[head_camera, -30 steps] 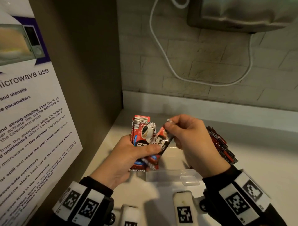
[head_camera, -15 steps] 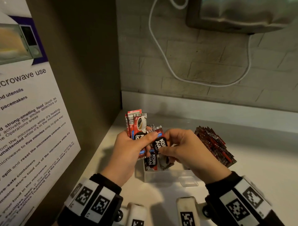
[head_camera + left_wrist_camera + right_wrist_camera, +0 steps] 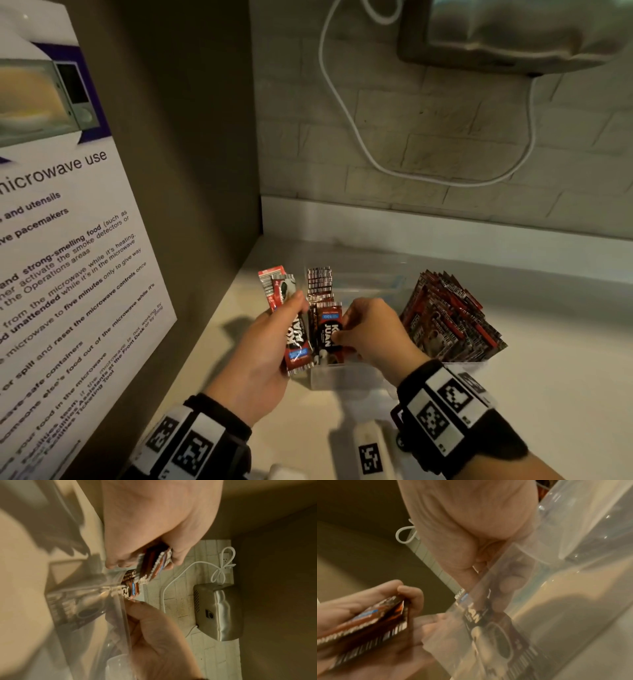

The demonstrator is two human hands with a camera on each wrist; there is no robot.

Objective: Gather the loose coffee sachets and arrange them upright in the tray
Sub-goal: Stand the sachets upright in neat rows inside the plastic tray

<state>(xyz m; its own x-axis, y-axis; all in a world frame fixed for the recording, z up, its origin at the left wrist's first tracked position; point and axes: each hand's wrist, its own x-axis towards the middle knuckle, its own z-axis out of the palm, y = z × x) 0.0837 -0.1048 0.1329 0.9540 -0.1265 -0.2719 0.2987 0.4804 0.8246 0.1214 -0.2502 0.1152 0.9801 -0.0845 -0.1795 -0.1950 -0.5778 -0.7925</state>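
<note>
- The left hand (image 3: 263,353) grips a stack of sachets (image 3: 291,318), thumb across the front, fingers curled behind; the stack tilts with its top toward 11 o'clock, just beside the tray's left end.
- The right hand (image 3: 373,334) pinches one sachet (image 3: 329,330) standing upright in the tray's (image 3: 346,378) left compartment, fingertips on its right edge.
- More sachets stand behind that one, barcode ends up.
- The tray is clear plastic, on the counter (image 3: 548,394) at the middle of the head view.
- At 3 o'clock from the hands, a packed row (image 3: 448,318) of sachets leans in the tray's right part.
- In the right wrist view the pinched sachet (image 3: 489,623) shows through the tray wall (image 3: 539,574).
- A poster (image 3: 61,257) about microwave use hangs at 9 o'clock; a white cable (image 3: 346,113) loops on the brick wall at 12 o'clock, below a metal dispenser (image 3: 513,31).
</note>
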